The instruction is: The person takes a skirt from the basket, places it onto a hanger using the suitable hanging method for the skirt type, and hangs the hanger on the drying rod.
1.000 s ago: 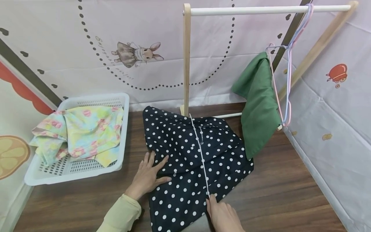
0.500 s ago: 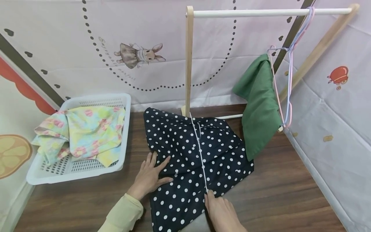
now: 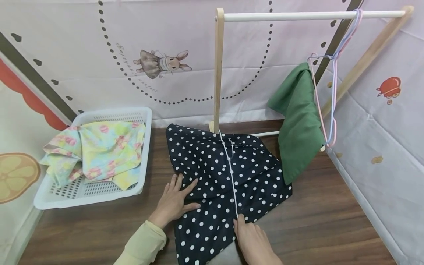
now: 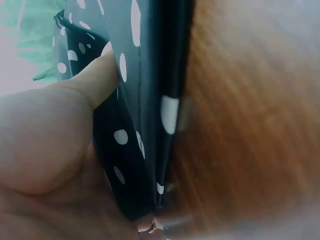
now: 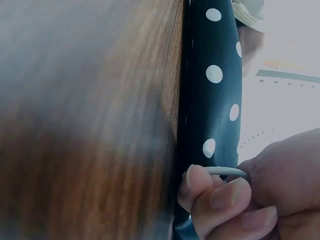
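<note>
A dark cloth with white polka dots (image 3: 212,191) lies spread on the wooden floor. Across its middle runs a thin white clothes hanger (image 3: 232,182), its small hook to the right of the long bar. My right hand (image 3: 253,239) pinches the near end of that hanger; the right wrist view shows the white rod (image 5: 225,171) between thumb and curled fingers. My left hand (image 3: 173,200) rests on the left part of the cloth with fingers spread. In the left wrist view, the left thumb (image 4: 100,75) lies against the dotted fabric.
A white basket (image 3: 147,147) holding a floral cloth (image 3: 109,151) stands at left. Behind is a rack with a white rail (image 3: 288,16) and wooden posts. Pink and blue hangers (image 3: 334,92) hang at its right, with a green cloth (image 3: 299,125) on one, reaching down over the dotted cloth's edge.
My right hand has moved slightly forward and left with the hanger's near end, and the hook has shifted a little. My left hand stays in place on the cloth. The view has moved slightly.
</note>
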A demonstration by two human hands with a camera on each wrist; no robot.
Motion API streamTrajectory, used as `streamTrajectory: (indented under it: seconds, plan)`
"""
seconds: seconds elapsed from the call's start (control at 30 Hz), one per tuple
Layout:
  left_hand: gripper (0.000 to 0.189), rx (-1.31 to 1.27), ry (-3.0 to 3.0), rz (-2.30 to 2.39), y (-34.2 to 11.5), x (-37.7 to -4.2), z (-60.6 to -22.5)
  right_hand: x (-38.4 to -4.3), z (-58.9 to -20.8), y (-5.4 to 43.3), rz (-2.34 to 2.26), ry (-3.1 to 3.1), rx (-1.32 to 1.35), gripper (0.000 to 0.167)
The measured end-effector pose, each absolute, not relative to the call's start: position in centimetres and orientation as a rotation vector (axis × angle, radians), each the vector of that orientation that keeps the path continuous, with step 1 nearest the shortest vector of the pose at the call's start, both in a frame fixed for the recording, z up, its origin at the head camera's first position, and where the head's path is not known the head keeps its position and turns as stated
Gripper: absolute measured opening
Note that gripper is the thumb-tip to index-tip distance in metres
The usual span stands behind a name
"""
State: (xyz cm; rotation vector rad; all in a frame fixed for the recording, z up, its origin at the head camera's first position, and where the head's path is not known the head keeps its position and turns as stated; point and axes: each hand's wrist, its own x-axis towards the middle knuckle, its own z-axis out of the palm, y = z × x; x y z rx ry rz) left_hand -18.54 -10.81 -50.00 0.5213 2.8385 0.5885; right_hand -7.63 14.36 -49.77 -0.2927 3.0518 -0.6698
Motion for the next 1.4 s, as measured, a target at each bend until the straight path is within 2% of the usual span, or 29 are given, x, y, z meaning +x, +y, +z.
streamTrajectory:
  seconds: [0.33, 0.53, 0.8, 1.0, 1.27, 1.4]
  plan:
    - [0.093, 0.519, 2.698, 0.7, -10.5, -19.1, -49.3, -7.3, -46.9, 15.9, -0.567, 3.297, -0.222, 0.017]
    - [0.093, 0.594, 2.619, 0.831, -10.1, -19.0, -48.3, -6.2, -44.1, 17.9, -0.512, 3.358, -0.192, 0.017]
    - [0.097, 0.492, 2.627, 0.887, -9.6, -18.7, -47.3, -4.4, -40.1, 20.8, -0.414, 3.426, -0.171, 0.015]
    - [0.083, 0.491, 2.629, 0.989, -9.3, -18.8, -46.1, -2.0, -37.8, 23.2, -0.32, 3.478, -0.164, 0.02]
    - [0.039, 0.679, 2.928, 1.018, -9.8, -19.0, -40.9, -1.1, -35.1, 26.7, -0.255, 3.518, -0.311, 0.023]
    - [0.039, 0.836, 3.151, 1.087, -10.1, -19.0, -37.5, -1.9, -33.9, 28.3, -0.292, 3.567, -0.571, 0.025]
